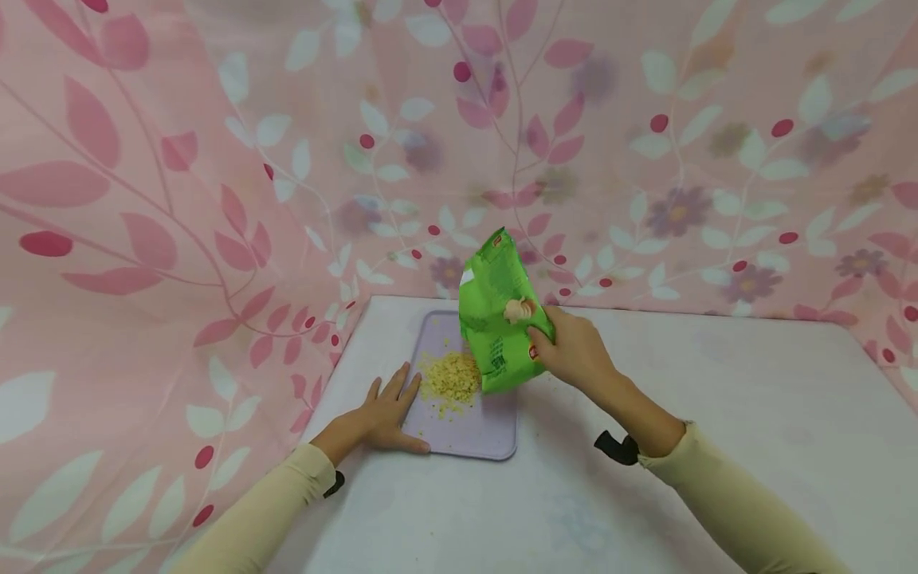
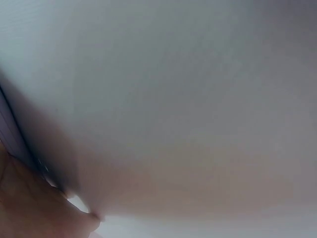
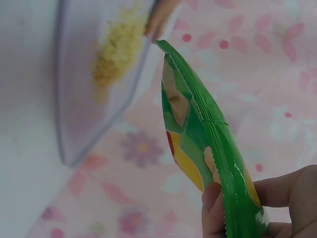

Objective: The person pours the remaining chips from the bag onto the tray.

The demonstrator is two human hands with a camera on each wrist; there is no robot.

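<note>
My right hand (image 1: 579, 351) grips a green printed snack bag (image 1: 495, 291) by its side, thumb on the near face. The bag is held tilted above the right part of a pale purple tray (image 1: 482, 437), partly hiding it. A heap of yellow crumbled pieces (image 1: 450, 379), perhaps crushed noodles, lies on the tray beside the bag's lower end. With fingers spread, my left hand (image 1: 383, 416) rests at the tray's left edge. In the right wrist view, the bag (image 3: 198, 109) is seen edge-on between thumb and fingers. The left wrist view shows only part of the hand (image 2: 37, 208).
The tray lies on a white table (image 1: 688, 383). Behind and to the left hangs a pink leaf-patterned cloth (image 1: 610, 159). Small crumbs lie scattered around the heap. A black wrist strap (image 1: 617, 448) shows near the right sleeve.
</note>
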